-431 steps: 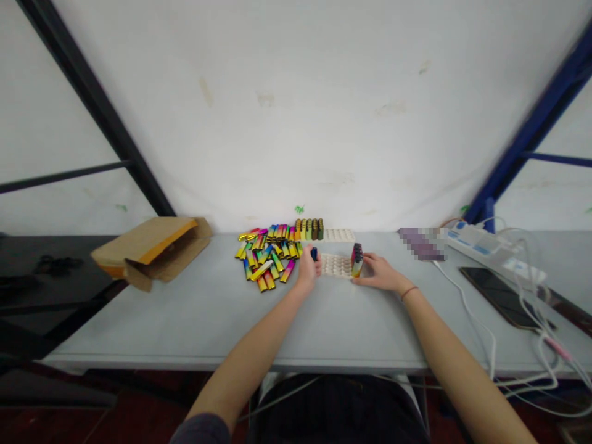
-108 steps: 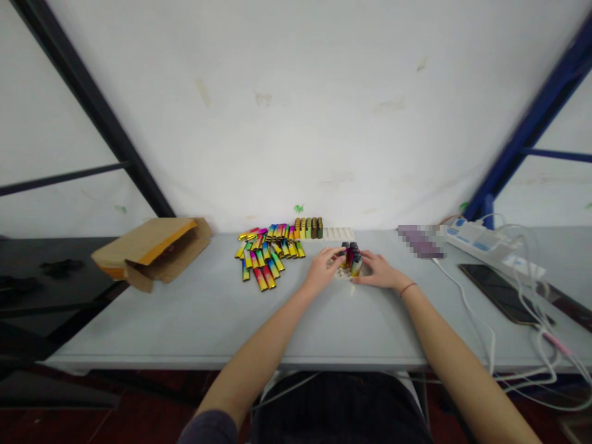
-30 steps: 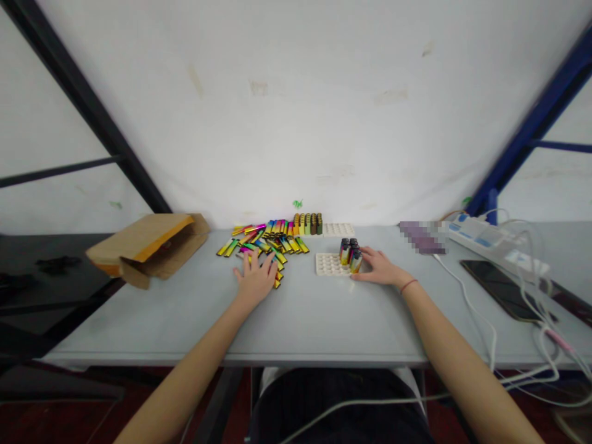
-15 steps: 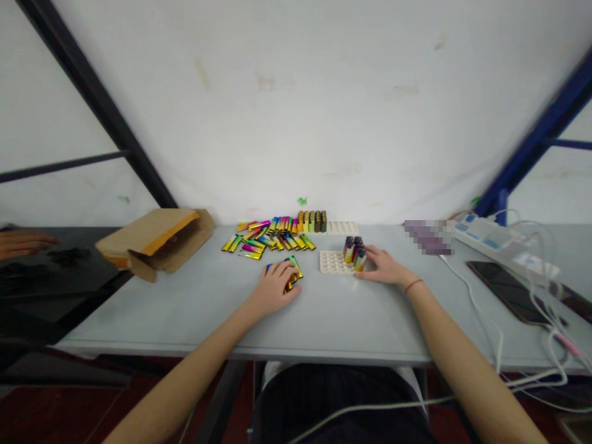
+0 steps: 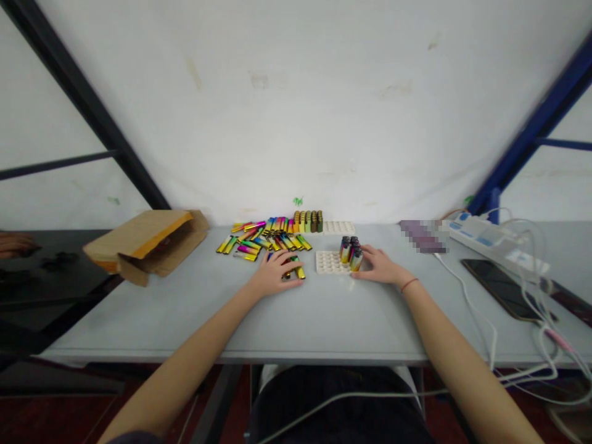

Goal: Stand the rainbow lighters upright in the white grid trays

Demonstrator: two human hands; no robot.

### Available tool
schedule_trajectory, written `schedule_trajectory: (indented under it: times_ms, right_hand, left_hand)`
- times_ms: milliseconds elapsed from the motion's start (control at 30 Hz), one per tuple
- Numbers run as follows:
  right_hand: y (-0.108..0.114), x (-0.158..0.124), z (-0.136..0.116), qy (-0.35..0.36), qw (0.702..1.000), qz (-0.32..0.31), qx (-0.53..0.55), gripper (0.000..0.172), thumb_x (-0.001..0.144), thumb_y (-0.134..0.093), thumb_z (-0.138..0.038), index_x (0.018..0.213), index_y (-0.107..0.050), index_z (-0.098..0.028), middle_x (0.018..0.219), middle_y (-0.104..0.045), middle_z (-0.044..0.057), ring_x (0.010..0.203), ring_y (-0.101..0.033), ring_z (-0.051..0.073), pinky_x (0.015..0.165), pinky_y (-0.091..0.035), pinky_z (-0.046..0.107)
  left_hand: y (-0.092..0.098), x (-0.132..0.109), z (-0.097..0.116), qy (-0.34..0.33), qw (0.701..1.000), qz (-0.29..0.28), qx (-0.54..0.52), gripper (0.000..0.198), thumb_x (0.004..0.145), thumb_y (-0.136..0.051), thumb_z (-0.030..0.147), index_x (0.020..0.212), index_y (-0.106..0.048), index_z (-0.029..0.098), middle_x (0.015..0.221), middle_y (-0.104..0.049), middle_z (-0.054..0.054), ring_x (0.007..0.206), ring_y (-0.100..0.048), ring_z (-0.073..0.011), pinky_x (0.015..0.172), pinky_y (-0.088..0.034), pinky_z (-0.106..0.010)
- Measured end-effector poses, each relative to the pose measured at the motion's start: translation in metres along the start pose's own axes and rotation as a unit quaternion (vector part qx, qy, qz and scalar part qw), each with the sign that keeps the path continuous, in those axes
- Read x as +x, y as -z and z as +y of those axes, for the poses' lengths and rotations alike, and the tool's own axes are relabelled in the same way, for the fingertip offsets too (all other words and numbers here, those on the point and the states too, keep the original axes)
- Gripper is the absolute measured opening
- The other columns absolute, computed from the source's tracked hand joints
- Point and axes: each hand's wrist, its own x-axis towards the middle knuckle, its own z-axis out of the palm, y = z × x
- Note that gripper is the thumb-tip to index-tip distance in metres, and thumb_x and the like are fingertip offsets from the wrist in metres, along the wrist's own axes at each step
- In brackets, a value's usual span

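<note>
My left hand (image 5: pixel 272 275) lies over a few shiny multicoloured lighter bodies (image 5: pixel 300 271) on the table, its fingers spread on top of them. The near white holed tray (image 5: pixel 327 262) has several lighters with black tops (image 5: pixel 356 259) standing at its right end. My right hand (image 5: pixel 378 267) rests at that end, thumb and fingers apart around the tray's edge and beside the lighters. Behind my left hand lies a loose pile of multicoloured lighter bodies (image 5: pixel 268 235). Upright rows of yellow to dark ones (image 5: pixel 308 222) stand by the wall.
A second white tray (image 5: pixel 338 227) lies by the wall. An open cardboard box (image 5: pixel 143 237) is on the left; another person's hand (image 5: pixel 16 244) shows beyond it. To the right are a purple object (image 5: pixel 423 237), a power strip (image 5: pixel 497 243), a black phone (image 5: pixel 502 290) and white cables.
My left hand has shifted slightly over the lighter bodies, and one of them now shows more to its right. My right hand remains at the tray. The view has moved a little.
</note>
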Motion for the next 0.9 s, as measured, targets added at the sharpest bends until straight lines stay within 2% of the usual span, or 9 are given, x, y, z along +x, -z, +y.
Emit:
schedule_trajectory:
  times_ms: [100,233,367,500,633,700,800,900]
  right_hand:
    - [-0.001,0.000,0.000,0.002,1.000,0.007,0.006,0.086,0.081,-0.070,-0.073,0.148,-0.060,-0.020,0.161,-0.048,0.020,0.149,-0.043,0.045,0.124,-0.030,0.064]
    - [-0.003,0.000,0.003,0.000,1.000,0.008,0.013,0.086,0.080,-0.069,-0.075,0.149,-0.060,-0.024,0.162,-0.047,0.019,0.150,-0.042,0.046,0.123,-0.028,0.069]
    - [-0.006,0.001,0.007,0.006,1.000,0.015,0.018,0.085,0.080,-0.070,-0.075,0.149,-0.060,-0.026,0.161,-0.050,0.018,0.149,-0.042,0.046,0.122,-0.029,0.068]
    - [-0.005,0.001,0.006,0.003,1.000,0.014,0.015,0.087,0.080,-0.070,-0.075,0.150,-0.059,-0.025,0.161,-0.049,0.018,0.149,-0.043,0.046,0.123,-0.029,0.068]
    - [-0.003,0.000,0.003,-0.004,1.000,0.004,0.014,0.089,0.080,-0.069,-0.076,0.151,-0.058,-0.025,0.163,-0.047,0.018,0.150,-0.041,0.046,0.124,-0.027,0.068]
    - [-0.003,0.000,0.003,-0.005,1.000,0.006,0.015,0.088,0.079,-0.069,-0.076,0.151,-0.058,-0.026,0.163,-0.047,0.017,0.151,-0.040,0.046,0.123,-0.027,0.069]
    - [-0.004,0.000,0.003,-0.002,1.000,0.013,0.021,0.088,0.079,-0.070,-0.076,0.150,-0.059,-0.027,0.162,-0.048,0.017,0.150,-0.041,0.047,0.123,-0.027,0.070]
    - [-0.004,0.000,0.002,-0.005,1.000,0.012,0.022,0.089,0.079,-0.070,-0.077,0.151,-0.058,-0.026,0.163,-0.047,0.018,0.151,-0.041,0.047,0.123,-0.026,0.070]
  left_hand:
    - [0.003,0.001,0.004,0.024,0.999,-0.026,0.003,0.046,0.096,-0.058,0.053,0.136,-0.070,0.034,0.153,-0.060,-0.008,0.144,-0.047,-0.0327,0.122,-0.023,-0.063]
    - [0.009,0.005,0.010,0.051,0.998,-0.009,0.026,0.041,0.094,-0.058,0.046,0.131,-0.073,0.034,0.151,-0.062,-0.007,0.144,-0.048,-0.0321,0.125,-0.013,-0.067]
    - [0.011,0.009,0.022,0.031,0.999,-0.005,0.037,0.034,0.095,-0.057,0.044,0.119,-0.079,0.036,0.146,-0.066,-0.006,0.142,-0.049,-0.0335,0.125,-0.011,-0.068]
    - [0.009,0.014,0.039,-0.013,0.999,-0.039,0.029,0.039,0.092,-0.055,0.029,0.124,-0.076,0.035,0.146,-0.067,-0.004,0.138,-0.051,-0.0322,0.121,-0.022,-0.063]
    - [0.006,0.023,0.053,0.024,0.998,-0.027,0.049,0.044,0.095,-0.054,0.031,0.136,-0.068,0.025,0.141,-0.069,-0.011,0.131,-0.055,-0.0325,0.110,-0.037,-0.054]
    - [0.005,0.025,0.057,0.063,0.995,-0.006,0.076,0.040,0.098,-0.054,0.039,0.131,-0.071,0.022,0.135,-0.071,-0.015,0.128,-0.054,-0.0351,0.105,-0.039,-0.054]
    - [0.003,0.027,0.061,0.101,0.990,0.002,0.095,0.032,0.100,-0.053,0.042,0.107,-0.077,0.023,0.119,-0.075,-0.016,0.123,-0.055,-0.0371,0.104,-0.039,-0.057]
    - [0.002,0.031,0.064,0.132,0.990,0.052,0.018,0.031,0.103,-0.047,0.037,0.099,-0.074,0.021,0.111,-0.074,-0.016,0.118,-0.059,-0.0343,0.106,-0.040,-0.055]
